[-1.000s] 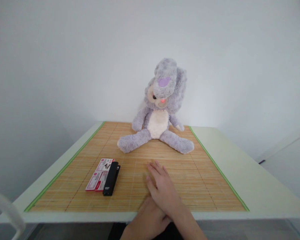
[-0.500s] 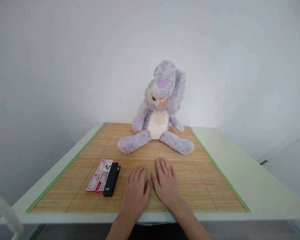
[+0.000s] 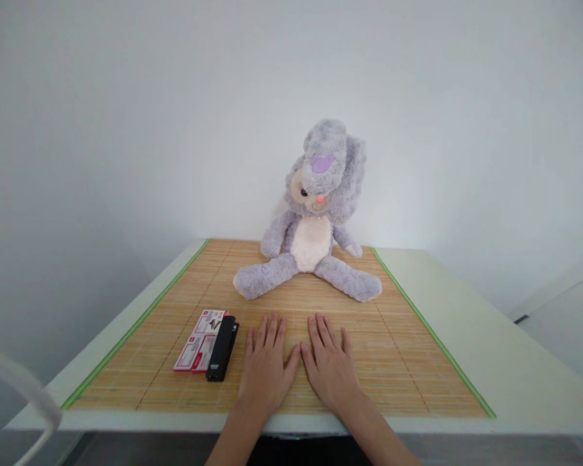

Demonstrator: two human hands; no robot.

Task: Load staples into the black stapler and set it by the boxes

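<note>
My left hand (image 3: 266, 369) and my right hand (image 3: 328, 366) lie flat, palms down and side by side, on a bamboo mat (image 3: 398, 349) near the table's front edge. Both hold nothing and their fingers are spread. Just left of my left hand lies a black stapler (image 3: 222, 347), and beside it sits a red and white staple box (image 3: 199, 340). My left hand is close to the stapler without touching it. A grey plush rabbit (image 3: 315, 220) sits upright at the far end of the mat, its legs spread towards me.
The mat covers a pale table (image 3: 490, 343) that stands against a white wall. A white curved object (image 3: 24, 395) shows at the lower left corner. A white cabinet edge (image 3: 563, 304) is at the right.
My left hand came up from below the table edge and settled flat on the mat beside my right hand, which shifted slightly right. The stapler and box stayed put.
</note>
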